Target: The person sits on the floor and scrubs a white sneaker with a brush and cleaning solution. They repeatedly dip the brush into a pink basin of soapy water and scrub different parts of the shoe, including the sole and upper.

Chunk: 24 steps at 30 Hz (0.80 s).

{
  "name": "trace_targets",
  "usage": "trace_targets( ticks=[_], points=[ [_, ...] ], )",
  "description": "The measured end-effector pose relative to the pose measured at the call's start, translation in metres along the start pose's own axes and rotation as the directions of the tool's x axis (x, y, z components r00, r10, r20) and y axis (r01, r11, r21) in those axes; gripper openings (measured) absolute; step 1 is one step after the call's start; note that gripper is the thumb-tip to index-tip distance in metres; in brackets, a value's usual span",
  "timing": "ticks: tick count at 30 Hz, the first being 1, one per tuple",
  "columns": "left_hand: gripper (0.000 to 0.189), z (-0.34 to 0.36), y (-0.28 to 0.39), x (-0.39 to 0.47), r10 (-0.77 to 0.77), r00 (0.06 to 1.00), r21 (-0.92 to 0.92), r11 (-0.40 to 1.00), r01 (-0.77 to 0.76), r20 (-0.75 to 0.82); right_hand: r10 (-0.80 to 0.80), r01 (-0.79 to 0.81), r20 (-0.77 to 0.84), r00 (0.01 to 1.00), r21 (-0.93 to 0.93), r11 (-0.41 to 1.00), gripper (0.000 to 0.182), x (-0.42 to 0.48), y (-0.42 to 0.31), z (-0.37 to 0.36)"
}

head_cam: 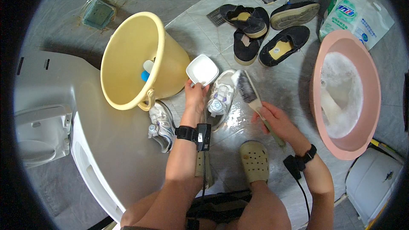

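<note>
My left hand (196,94) grips the near edge of a small square white dish (202,70), whose inside is white. In my right hand (276,119) is a long-handled scrub brush (247,88) with dark bristles and white foam at its tip. Between the hands a white sneaker (223,91) with a round dial lies on the wet tiles, its toe close to the brush head. A second white sneaker (160,123) lies left of my left wrist, beside the yellow bucket (177,60).
Several black shoes (249,46) lie ahead near a floor drain (216,17). A pink basin (372,102) of foamy water stands at right, before a detergent bag (351,16). Left are a white toilet or tub-like fixture (92,172) and the bucket, holding small blue and white items.
</note>
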<state>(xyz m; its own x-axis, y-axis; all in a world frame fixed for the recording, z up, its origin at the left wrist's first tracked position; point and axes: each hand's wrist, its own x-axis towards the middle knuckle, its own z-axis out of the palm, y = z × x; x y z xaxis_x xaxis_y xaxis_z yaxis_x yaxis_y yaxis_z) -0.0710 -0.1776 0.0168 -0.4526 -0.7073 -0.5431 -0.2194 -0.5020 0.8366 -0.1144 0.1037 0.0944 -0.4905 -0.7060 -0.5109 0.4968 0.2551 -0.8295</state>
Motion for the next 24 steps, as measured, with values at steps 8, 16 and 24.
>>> trace_targets(
  ticks=[8, 16, 24],
  points=[
    [0.069, -0.015, -0.035, -0.026, 0.254, 0.895, 0.688, 0.573, -0.446, 0.368, -0.344, 0.100, -0.013, 0.939, -0.946, 0.309, 0.040, 0.062, 0.034, 0.024],
    [0.083, 0.008, -0.044, -0.093, 0.209, 0.688, 0.679, 0.127, -0.723, 0.695, -0.321, -0.034, -0.076, 0.944, -0.990, 0.135, 0.047, 0.005, 0.051, -0.005],
    [0.087, 0.020, -0.057, -0.106, 0.072, 0.651, 0.654, -0.049, -0.755, 0.756, -0.404, -0.011, -0.052, 0.913, -0.995, 0.103, 0.054, -0.027, 0.055, -0.016]
  ],
)
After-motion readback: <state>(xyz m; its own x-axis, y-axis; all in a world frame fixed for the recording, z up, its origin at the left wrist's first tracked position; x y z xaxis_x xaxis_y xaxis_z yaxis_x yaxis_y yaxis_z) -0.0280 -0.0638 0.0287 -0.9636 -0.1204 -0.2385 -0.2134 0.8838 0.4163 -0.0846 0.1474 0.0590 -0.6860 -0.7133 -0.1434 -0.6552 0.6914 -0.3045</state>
